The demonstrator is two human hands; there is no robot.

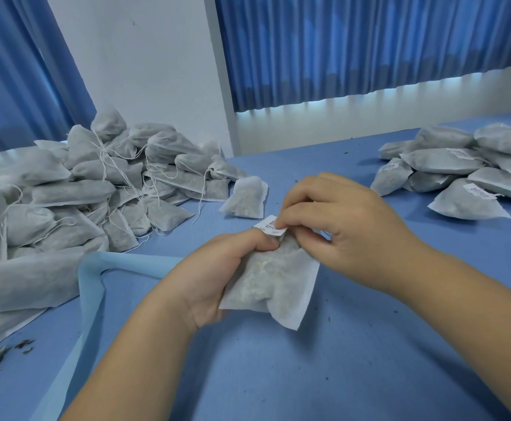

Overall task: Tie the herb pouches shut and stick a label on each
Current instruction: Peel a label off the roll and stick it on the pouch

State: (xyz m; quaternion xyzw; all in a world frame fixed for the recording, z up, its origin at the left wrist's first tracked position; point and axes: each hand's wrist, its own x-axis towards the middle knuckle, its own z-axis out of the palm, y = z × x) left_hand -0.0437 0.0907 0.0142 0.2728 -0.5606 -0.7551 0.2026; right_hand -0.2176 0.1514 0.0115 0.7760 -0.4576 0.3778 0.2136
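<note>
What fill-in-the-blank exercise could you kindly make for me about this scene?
1. The left hand grips a filled ____.
2. The right hand pinches a white ____ at its top edge.
3. The labelled pile lies on the person's ____ side.
Missing words: pouch; label; right.

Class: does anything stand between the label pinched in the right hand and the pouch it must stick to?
Only a fingertip: the label, pinched by the right hand, lies partly over a finger of the left hand that grips the pouch near its top.
</note>
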